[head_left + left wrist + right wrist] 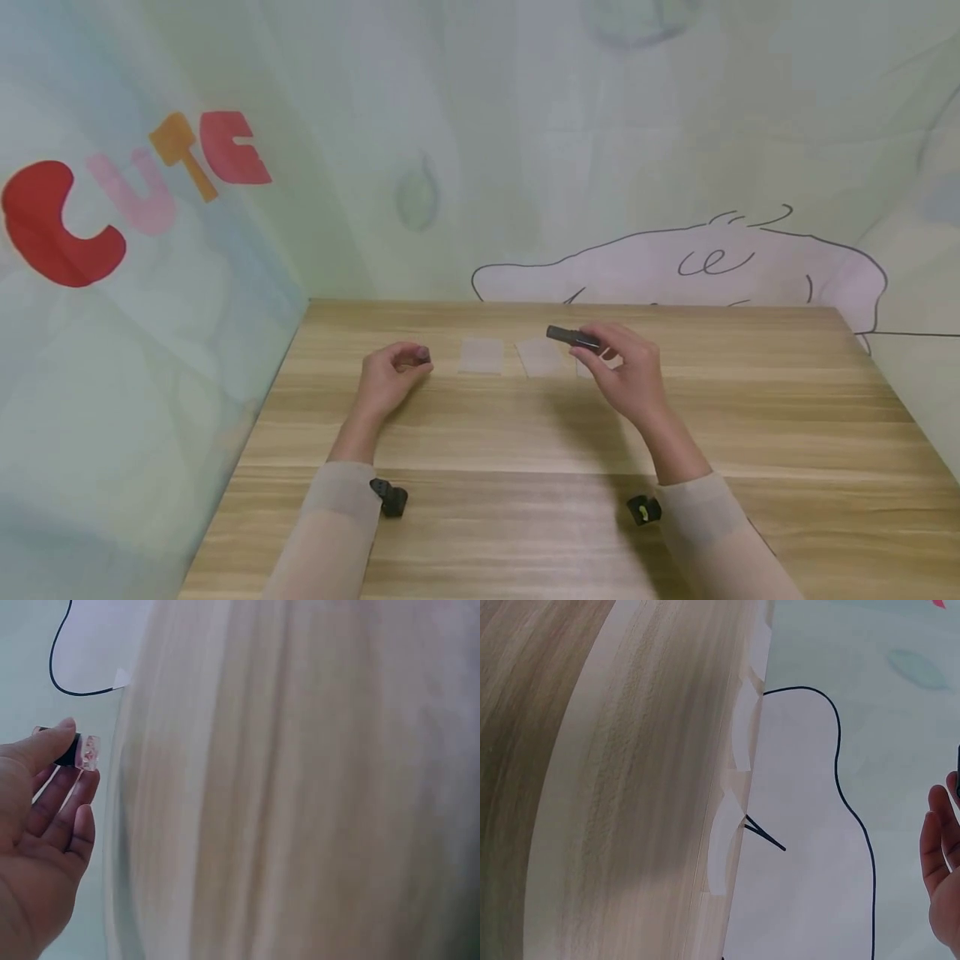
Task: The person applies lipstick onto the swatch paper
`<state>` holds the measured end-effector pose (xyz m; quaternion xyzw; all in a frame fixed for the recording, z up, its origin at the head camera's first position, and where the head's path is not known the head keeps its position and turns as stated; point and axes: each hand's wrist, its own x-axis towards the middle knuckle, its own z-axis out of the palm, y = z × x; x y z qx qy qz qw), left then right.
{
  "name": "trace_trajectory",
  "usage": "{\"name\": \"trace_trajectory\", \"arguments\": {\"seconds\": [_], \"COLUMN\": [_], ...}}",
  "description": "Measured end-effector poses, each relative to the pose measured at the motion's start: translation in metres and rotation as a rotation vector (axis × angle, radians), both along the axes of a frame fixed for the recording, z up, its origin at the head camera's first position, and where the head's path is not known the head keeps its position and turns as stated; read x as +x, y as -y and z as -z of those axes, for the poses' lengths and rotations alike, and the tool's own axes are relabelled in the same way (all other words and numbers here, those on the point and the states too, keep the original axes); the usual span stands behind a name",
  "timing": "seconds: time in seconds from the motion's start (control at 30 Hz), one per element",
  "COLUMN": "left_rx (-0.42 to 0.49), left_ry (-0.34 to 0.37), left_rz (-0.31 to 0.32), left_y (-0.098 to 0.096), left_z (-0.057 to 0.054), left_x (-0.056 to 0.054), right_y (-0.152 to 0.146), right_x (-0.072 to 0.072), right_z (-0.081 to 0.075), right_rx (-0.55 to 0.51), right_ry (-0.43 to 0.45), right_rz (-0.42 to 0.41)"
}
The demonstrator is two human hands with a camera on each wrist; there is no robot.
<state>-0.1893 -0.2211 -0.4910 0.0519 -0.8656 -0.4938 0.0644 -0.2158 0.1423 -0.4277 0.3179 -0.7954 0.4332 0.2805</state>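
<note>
My left hand (386,379) pinches a small block between thumb and fingertips, near the table's back left. In the left wrist view the block (88,753) has a dark band and a clear pinkish end with a pattern. My right hand (632,379) grips a short black tube (573,337) by one end, its other end pointing left. Below the tube lie three pale paper squares in a row: a left square (482,356), a middle square (538,358) and a right square (584,369) partly hidden by that hand. Only part of the right hand (945,862) enters the right wrist view.
The wood-grain table (495,433) meets a printed cloth backdrop (360,208) at its back edge. Cloth also hangs along the left side. Small black wrist cameras sit at the left sleeve (330,517) and the right sleeve (720,533).
</note>
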Motion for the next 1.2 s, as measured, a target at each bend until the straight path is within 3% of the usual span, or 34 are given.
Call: {"name": "trace_trajectory", "arguments": {"seconds": [0.23,0.57,0.77,0.97,1.2], "left_rx": [-0.047,-0.080,-0.007,0.098,0.100], "left_ry": [0.001,0.011,0.052,0.039,0.015], "left_rz": [0.034,0.034,0.006,-0.038,-0.009], "left_y": [-0.001,-0.002,-0.001,-0.005,-0.019], "left_z": [0.003,0.004,0.002,-0.010,-0.031], "left_x": [0.000,0.000,0.003,0.004,0.005], "right_y": [-0.001,-0.004,-0.003,-0.003,-0.002], "right_x": [0.000,-0.002,-0.001,-0.002,-0.001], "right_z": [0.000,0.002,0.002,0.001,0.000], "right_rx": [0.005,0.003,-0.004,0.009,0.009], "right_ry": [-0.008,-0.004,-0.015,-0.035,-0.040], "right_rz": [0.008,0.023,0.007,0.020,0.015]}}
